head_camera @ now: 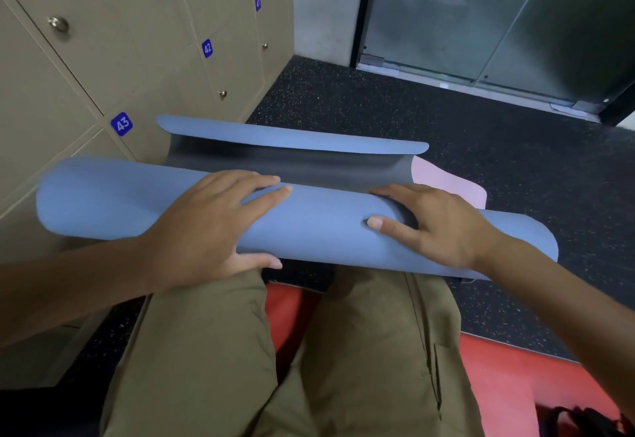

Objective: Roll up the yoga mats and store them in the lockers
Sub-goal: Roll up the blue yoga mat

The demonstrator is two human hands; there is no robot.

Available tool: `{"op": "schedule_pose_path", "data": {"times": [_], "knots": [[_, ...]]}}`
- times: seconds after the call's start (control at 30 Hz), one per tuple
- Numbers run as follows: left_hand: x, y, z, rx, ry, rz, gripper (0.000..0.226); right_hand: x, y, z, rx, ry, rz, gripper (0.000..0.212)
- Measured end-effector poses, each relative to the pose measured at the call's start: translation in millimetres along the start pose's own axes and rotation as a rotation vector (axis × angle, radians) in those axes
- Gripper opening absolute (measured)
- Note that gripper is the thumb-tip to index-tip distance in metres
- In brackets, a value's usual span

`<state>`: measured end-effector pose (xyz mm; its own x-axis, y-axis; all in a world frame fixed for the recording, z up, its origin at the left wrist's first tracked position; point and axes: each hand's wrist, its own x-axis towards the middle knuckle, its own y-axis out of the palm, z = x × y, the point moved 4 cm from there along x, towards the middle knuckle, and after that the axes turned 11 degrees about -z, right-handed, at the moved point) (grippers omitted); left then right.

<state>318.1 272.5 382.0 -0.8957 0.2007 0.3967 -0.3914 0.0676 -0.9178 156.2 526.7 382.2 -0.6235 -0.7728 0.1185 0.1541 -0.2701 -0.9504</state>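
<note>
Bare forearms, no sleeves showing; olive-khaki trousers (213,350) with a stitched pocket.

1. The floor (378,106) is dark rubber, speckled with small light flecks, and runs from the lockers on the left to the glass door frame at the back.
2. A blue yoga mat (309,227) lies across the floor, mostly rolled, its loose end curling up with a dark underside showing.
3. A pink mat (446,178) lies flat on the floor, its corner showing just beyond the blue roll at the right.
4. A red mat (498,368) lies flat on the floor nearer the camera, under the person's legs.
</note>
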Motion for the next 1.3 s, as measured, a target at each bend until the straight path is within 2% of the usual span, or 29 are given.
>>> {"op": "schedule_pose_path", "data": {"times": [0.2,0.3,0.43,0.6,0.7,0.87,0.93,1.13,1.23,1.3], "knots": [[20,6,15,-0.124,-0.108,0.053,0.099,-12,2,9,-0.123,-0.020,-0.300,0.055],[35,12,26,-0.163,-0.165,0.128,0.095,-19,11,16,-0.175,0.058,-0.409,0.055],[53,19,39,-0.207,-0.226,0.201,0.083,-19,29,20,-0.233,0.144,-0.446,0.063],[60,25,47,-0.140,-0.239,0.294,0.089,-1,31,8,-0.213,0.112,-0.506,0.059],[56,23,46,-0.093,-0.241,0.204,0.088,11,31,2,-0.204,0.120,-0.491,0.059],[37,14,40,0.035,-0.104,-0.102,0.068,32,29,-10,-0.207,0.137,-0.415,0.063],[29,17,42,0.083,-0.106,-0.141,0.074,43,27,-16,-0.189,0.148,-0.353,0.067],[29,39,54,0.214,-0.068,0.020,0.119,70,28,-30,-0.105,0.179,-0.170,0.078],[45,44,62,0.197,-0.092,0.071,0.123,80,27,-33,-0.084,0.185,-0.069,0.088],[54,45,65,0.160,-0.108,0.084,0.119,83,25,-35,-0.100,0.197,-0.009,0.092]]}}
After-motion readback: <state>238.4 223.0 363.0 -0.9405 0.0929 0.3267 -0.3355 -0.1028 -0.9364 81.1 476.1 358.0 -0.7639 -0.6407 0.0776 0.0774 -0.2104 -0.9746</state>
